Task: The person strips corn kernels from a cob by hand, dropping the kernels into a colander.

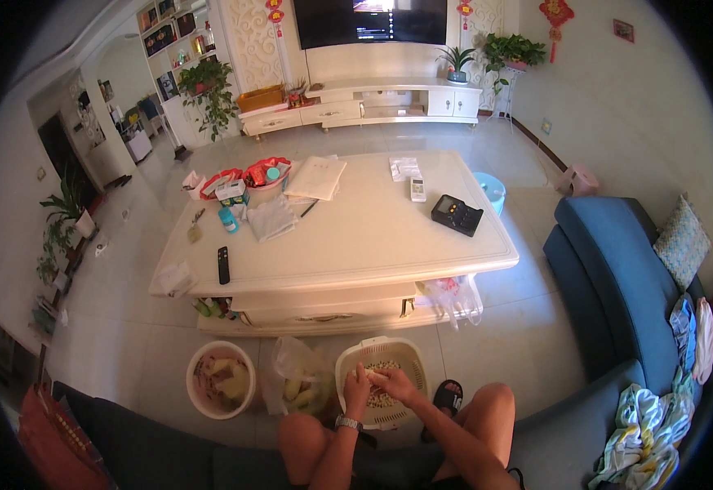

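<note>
My left hand (pixel 356 388) and my right hand (pixel 398 387) meet above a cream plastic basket (pixel 415 361) on the floor between my feet. Both are closed on a small pale piece (pixel 370 373), mostly covered by the fingers; it may be a corn cob or a pod. Many small pale kernels or beans (pixel 382 400) lie in the basket below. Left of the basket stands a clear plastic bag (pixel 295 361) of yellow-green pieces, too blurred to name surely. Beyond it is a white bucket (pixel 191 383) with pale yellow scraps inside.
A cream coffee table (pixel 356 245) stands ahead, carrying remotes, papers, a black device (pixel 457 214) and red baskets (pixel 267 173). A plastic bag (pixel 457 300) hangs from its lower shelf. At right is a blue sofa (pixel 601 269) with clothes (pixel 644 435). A slippered foot (pixel 449 395) is beside the basket.
</note>
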Available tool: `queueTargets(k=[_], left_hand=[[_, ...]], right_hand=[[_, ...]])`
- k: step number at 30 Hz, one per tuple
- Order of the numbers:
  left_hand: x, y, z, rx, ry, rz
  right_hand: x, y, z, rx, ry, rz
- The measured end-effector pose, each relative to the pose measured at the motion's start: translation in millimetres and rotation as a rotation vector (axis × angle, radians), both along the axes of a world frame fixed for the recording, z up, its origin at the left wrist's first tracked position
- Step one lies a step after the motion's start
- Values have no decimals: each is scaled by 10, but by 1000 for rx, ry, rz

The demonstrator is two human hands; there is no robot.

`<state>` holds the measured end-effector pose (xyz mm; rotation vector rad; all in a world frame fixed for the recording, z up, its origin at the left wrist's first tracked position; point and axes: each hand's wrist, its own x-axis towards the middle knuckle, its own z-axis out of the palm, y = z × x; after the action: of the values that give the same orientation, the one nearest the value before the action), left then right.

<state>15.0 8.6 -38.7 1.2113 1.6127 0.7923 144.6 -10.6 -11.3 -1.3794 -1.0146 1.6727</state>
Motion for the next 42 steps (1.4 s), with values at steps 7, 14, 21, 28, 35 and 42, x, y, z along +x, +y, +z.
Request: queueTargets(k=[7,14,21,28,35,42], left_hand=[[-99,17,-60,5,-29,15],[-44,-26,-10,-3,-88,56],[-83,46,-387,20,-42,100],[-72,8,71,77,-106,97],[-132,40,-89,168,-184,19],[10,-29,338,-18,-136,-1]], right_hand=[[-123,-31,238,112,-262,-53],[-136,-73,230,178,-502,-125],[-168,-42,81,235,-533,-135],[-86,-27,201,-86,217,-118],[-82,17,72,-63,201,-145],[2,4,17,-2,97,-138]])
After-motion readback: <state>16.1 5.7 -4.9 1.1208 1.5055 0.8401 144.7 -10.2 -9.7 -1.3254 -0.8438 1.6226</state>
